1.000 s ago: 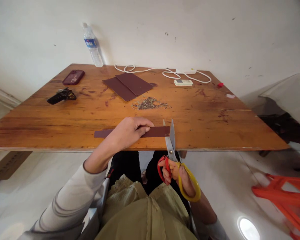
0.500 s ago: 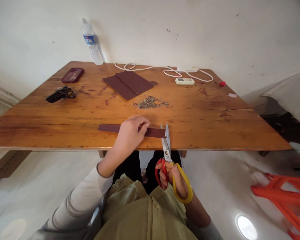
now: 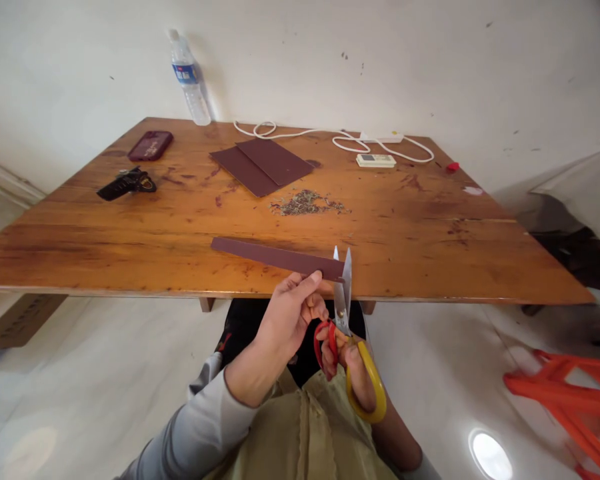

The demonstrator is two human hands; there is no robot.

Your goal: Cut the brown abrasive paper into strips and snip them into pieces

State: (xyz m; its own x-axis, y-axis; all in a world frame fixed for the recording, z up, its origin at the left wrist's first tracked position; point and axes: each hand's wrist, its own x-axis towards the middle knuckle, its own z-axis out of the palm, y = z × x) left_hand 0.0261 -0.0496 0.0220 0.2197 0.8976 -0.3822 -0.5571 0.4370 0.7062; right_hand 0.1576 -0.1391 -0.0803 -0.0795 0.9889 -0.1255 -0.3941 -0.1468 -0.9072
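Note:
Near the table's front edge, my left hand point(image 3: 290, 313) pinches a dark maroon strip point(image 3: 265, 253) between thumb and fingers, close to its right end. The strip looks like sandpaper or stiff paper, though I cannot tell which. My right hand point(image 3: 353, 367) has its fingers through the red and yellow handles of a pair of scissors point(image 3: 342, 310). The blades point away from me and stand parted, with the strip's right end at them. Farther back lie two maroon sheets point(image 3: 263, 167), one overlapping the other. Before them is a small heap of tiny clippings point(image 3: 307, 203).
On the wooden table point(image 3: 155, 260) are a clear bottle point(image 3: 194, 90), a maroon phone point(image 3: 151, 145), a black strap-like object point(image 3: 126, 184), a pale remote point(image 3: 376, 161) and a white cable with a power strip point(image 3: 383, 137). An orange stool point(image 3: 560, 387) stands at right on the floor.
My left hand has moved right and toward me, from the strip's middle to near its right end. The strip now slants, and its left end has shifted right and away. The scissors remain parted.

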